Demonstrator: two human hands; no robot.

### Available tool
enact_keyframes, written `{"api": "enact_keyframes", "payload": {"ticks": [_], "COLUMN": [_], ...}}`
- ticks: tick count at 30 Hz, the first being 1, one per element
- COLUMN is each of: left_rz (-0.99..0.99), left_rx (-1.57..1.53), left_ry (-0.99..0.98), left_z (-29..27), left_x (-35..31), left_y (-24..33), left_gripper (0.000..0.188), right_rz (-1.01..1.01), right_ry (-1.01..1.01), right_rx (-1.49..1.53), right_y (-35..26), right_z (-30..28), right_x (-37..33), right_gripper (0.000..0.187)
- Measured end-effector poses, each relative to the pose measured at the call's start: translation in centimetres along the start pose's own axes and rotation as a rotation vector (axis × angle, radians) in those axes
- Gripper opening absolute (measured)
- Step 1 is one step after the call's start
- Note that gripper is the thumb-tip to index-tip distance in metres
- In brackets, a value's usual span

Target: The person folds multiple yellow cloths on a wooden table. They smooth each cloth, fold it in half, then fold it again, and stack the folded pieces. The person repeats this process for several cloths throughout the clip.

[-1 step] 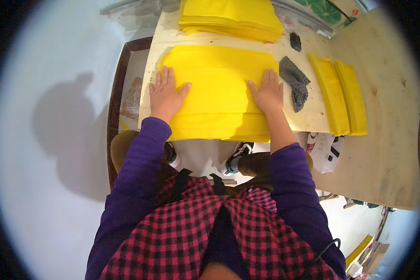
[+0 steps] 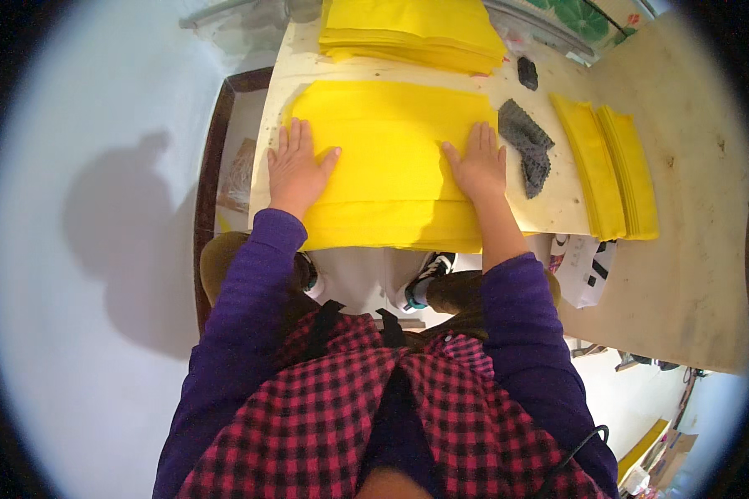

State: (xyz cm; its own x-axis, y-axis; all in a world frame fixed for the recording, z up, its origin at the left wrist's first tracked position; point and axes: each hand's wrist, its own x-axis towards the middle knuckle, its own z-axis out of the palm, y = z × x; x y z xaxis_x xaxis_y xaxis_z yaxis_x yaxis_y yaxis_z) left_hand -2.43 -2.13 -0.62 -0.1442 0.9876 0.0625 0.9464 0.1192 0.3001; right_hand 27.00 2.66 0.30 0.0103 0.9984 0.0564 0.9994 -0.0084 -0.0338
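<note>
Both hands lie flat and open, palms down, on the yellow sheet (image 2: 391,158) spread across the worktable (image 2: 558,212); nothing is gripped. The left hand (image 2: 294,166) presses the sheet's left edge, fingers pointing away from the body, and the right hand (image 2: 478,162) presses its right edge, so the sheet sits stretched between them, its near edge hanging slightly over the table's front. Beyond the sheet, at the table's far edge, rests a stack (image 2: 412,32) of the same yellow material. Just right of the sheet, beside the right hand, lies a dark grey cloth (image 2: 526,145), with a small black block (image 2: 528,72) further back and two narrow folded piles (image 2: 607,170) further right still. The step in hand looks like smoothing or flattening the sheet. The next move, by my judgement, calls for even pressure from both palms, kept level so that the sheet does not skew or slide off the front edge.
</note>
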Motion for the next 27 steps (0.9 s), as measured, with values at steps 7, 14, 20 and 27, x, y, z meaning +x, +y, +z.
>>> {"api": "enact_keyframes", "payload": {"ticks": [7, 14, 20, 27], "left_rz": [0.07, 0.474, 0.362, 0.052], "left_rx": [0.035, -0.052, -0.105, 0.088], "left_ry": [0.048, 0.016, -0.058, 0.007], "left_z": [-3.0, -1.4, 1.5, 0.7], "left_x": [-0.3, -1.4, 0.6, 0.8], "left_y": [1.0, 13.3, 15.2, 4.6], "left_gripper": [0.066, 0.063, 0.067, 0.073], "right_rz": [0.021, 0.019, 0.0, 0.014], "right_ry": [0.003, -0.008, 0.018, -0.014], "right_rx": [0.064, 0.053, 0.002, 0.022], "right_y": [0.2, 0.2, 0.4, 0.1], "right_z": [-0.4, -0.5, 0.1, 0.0], "right_x": [-0.3, -0.2, -0.1, -0.2], "right_gripper": [0.085, 0.083, 0.083, 0.084]}}
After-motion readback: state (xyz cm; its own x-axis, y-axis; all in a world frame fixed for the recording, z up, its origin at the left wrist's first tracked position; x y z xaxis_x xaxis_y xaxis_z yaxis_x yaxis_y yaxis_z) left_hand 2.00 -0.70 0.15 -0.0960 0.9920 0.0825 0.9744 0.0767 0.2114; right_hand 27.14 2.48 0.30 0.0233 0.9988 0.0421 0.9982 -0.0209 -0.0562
